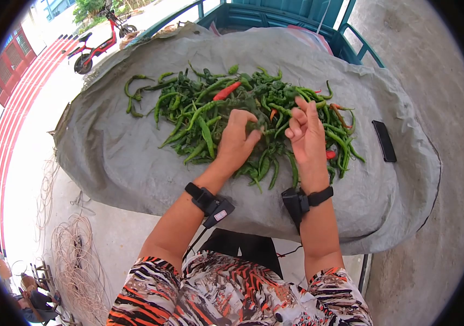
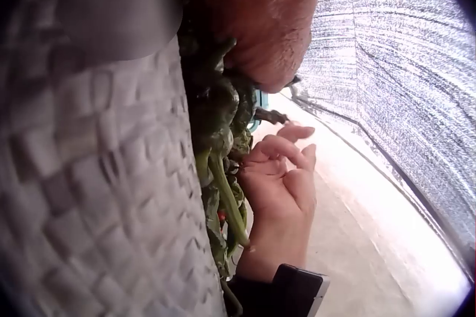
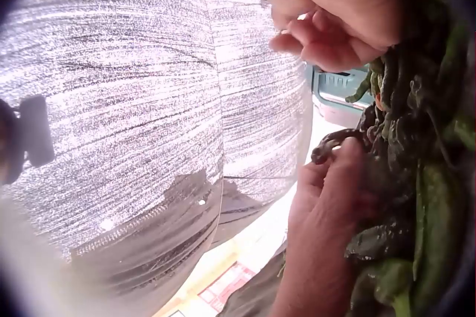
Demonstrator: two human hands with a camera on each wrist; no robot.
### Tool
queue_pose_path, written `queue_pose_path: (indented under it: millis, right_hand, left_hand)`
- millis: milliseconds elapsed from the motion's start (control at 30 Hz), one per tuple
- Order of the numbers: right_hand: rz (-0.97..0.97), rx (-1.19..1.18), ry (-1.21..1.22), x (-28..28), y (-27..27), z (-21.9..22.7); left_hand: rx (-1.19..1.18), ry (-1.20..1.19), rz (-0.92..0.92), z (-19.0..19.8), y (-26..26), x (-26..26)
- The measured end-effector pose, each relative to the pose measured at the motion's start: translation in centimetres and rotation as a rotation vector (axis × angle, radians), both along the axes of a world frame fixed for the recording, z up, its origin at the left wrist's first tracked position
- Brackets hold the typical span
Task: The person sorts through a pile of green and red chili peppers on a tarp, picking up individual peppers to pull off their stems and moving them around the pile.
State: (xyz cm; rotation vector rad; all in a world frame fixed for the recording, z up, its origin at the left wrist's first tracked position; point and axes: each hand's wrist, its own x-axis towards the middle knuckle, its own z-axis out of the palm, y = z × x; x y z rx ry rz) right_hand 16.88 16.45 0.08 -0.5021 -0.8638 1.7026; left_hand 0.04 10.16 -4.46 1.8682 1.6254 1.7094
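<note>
A heap of green chili peppers [image 1: 204,103], with some red ones, is spread over a grey woven sheet [image 1: 150,174]. My left hand [image 1: 237,138] is at the middle of the heap, back upward, thumb and forefinger bent together. In the right wrist view its fingers pinch a dark, wrinkled chili pepper [image 3: 335,142]. My right hand [image 1: 308,136] is raised over the right part of the heap, palm turned inward and fingers loosely bent. Nothing shows between those fingers in the left wrist view. A red chili pepper [image 1: 226,91] lies on top, beyond the left hand.
A black phone [image 1: 384,141] lies on the sheet to the right of the heap. Behind the sheet is a teal metal cart bed [image 1: 275,19]. Loose wire coils [image 1: 79,261] are on the ground at left, and a red scooter [image 1: 101,43] stands farther back.
</note>
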Motion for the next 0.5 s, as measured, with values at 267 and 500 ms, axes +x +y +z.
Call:
queue_pose_path:
  millis: [267, 500]
  right_hand:
    - [0.017, 0.635, -0.708, -1.2, -2.6, 0.5]
    - [-0.050, 0.889, -0.888, -1.1, -3.3, 1.6]
  left_hand:
    - [-0.076, -0.356, -0.146, 0.7, -1.1, 0.4]
    - [-0.020, -0.287, -0.119, 0.4, -0.8, 0.3]
